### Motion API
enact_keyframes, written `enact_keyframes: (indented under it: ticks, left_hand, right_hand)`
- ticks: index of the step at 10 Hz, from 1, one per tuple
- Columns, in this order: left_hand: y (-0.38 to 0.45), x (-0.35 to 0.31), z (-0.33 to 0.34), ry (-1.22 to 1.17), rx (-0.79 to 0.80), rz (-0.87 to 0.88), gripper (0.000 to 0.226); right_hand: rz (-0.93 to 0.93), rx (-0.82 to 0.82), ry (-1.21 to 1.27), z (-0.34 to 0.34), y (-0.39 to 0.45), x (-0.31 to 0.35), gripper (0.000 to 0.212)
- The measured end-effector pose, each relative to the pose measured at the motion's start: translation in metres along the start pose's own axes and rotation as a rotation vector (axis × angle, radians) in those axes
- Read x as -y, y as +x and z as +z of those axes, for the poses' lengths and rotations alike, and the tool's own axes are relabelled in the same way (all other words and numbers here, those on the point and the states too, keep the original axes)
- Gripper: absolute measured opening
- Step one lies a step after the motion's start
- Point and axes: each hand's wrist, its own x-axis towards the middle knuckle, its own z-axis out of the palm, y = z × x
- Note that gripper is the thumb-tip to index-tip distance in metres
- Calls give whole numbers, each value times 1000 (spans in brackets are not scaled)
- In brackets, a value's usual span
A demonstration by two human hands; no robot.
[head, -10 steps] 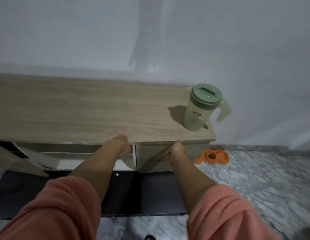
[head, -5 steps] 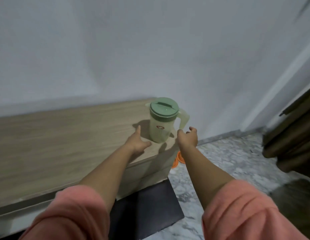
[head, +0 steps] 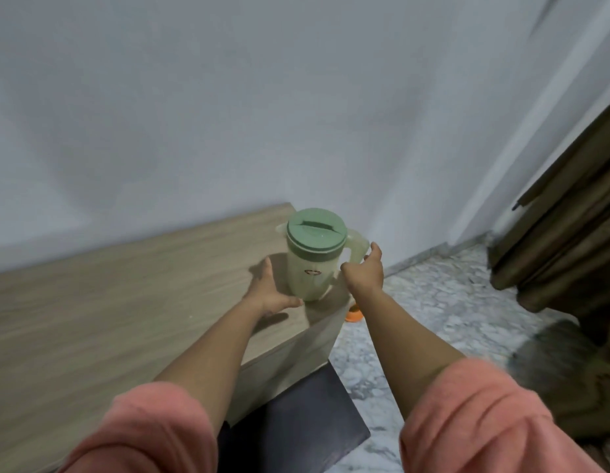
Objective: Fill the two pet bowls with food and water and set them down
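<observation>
Fingers (head: 373, 250) of your right hand (head: 365, 271) are spread wide just beside the handle of the green pitcher (head: 312, 257), not yet closed on it, while your left hand (head: 271, 295) cups open against the pitcher's lower left side. That lidded pitcher stands upright at the far right corner of the desk (head: 126, 302), and below it an orange bowl (head: 354, 315) peeks out on the floor.

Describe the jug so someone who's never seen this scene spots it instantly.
Find the long wooden cabinet against the white wall. At its right end stands the jug, between the left hand and right hand. It is pale green with a darker green lid and a side handle.
</observation>
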Motion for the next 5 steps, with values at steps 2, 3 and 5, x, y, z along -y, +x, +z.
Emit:
enact_keyframes:
  ticks: [2, 3, 5]
  left_hand:
    - [3, 13, 6, -79, -32, 9, 127]
    - [1, 9, 11, -99, -76, -18, 130]
    - [-38, -3, 22, -249, -229, -96, 118]
  right_hand:
    - [-84, 35, -29, -3, -5, -4, 79]
    - [-91, 66, -38, -10, 3, -6, 82]
    - [-138, 141, -84, -24, 7, -17, 81]
